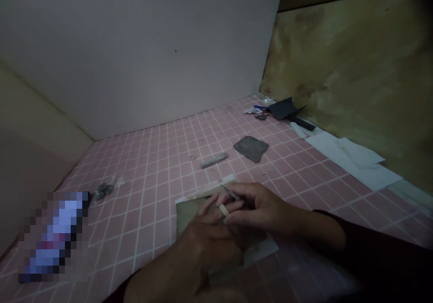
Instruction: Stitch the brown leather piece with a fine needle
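Note:
My two hands meet over a cloth-like grey-green sheet with white paper under it (189, 213). My left hand (206, 244) is closed, its fingers bent toward the right hand. A small pale band (223, 210) shows at its fingers, beside my right thumb; whether it is worn or pinched I cannot make out. My right hand (267, 206) is closed in a pinch on a thin, dark grey strip (232, 192), its pointed end sticking out to the left. The palm sides of both hands are hidden.
Beyond the hands lie a grey rod-like roll (214, 160), a thin clear ring (192, 157) and dark grey sheets (252, 148). A blurred phone-like screen (59, 235) and a small clear bag (103, 191) lie left. White papers (355, 158) and a black curved piece (284, 109) line the right wall.

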Available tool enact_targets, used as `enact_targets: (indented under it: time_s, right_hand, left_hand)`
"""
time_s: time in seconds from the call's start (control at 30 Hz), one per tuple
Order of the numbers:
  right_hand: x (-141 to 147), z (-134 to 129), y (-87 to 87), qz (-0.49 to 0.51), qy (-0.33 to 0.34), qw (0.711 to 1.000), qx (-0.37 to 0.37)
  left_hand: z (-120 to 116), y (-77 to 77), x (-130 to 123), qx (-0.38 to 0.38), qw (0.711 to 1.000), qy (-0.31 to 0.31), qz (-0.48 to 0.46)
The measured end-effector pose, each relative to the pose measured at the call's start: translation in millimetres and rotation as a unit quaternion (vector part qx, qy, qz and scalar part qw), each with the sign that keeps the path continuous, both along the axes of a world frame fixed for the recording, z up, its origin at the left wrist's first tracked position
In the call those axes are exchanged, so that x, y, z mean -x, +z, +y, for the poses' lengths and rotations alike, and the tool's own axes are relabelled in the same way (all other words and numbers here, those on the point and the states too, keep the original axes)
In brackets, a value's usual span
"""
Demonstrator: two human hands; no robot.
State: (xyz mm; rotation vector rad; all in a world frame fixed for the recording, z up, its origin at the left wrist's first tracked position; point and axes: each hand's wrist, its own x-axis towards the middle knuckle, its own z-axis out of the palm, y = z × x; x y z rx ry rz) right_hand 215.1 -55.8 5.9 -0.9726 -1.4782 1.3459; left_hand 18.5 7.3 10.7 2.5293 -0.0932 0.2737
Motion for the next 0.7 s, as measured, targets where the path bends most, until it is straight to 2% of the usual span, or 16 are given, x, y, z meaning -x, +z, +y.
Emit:
enact_targets:
  time_s: [0.13, 0.23, 0.4, 0.53, 0.7]
  right_hand:
    - [3, -2, 2.3, 0.021, 0.009, 1.0, -0.001]
    - [6, -2, 1.7, 0.033, 0.009, 0.999, 0.018]
    - [6, -2, -0.8, 0.054, 0.03, 0.998, 0.034]
    - [5, -1, -0.3, 0.055, 0.03, 0.997, 0.043]
    - [3, -2, 2.5, 0.031, 0.033, 0.998, 0.039]
  left_hand:
    - [-4, 3.5, -2, -0.012, 0.999, -0.028, -0.032]
    - [-8, 15.1, -3, -0.018, 0.999, -0.012, 0.036]
    - [-11, 28.2, -5, -0.005, 0.997, -0.03, 0.069]
    - [-12, 28.3, -5, -0.012, 0.996, -0.015, 0.088]
    - [-14, 21.6, -4, -0.067, 0.996, -0.016, 0.065]
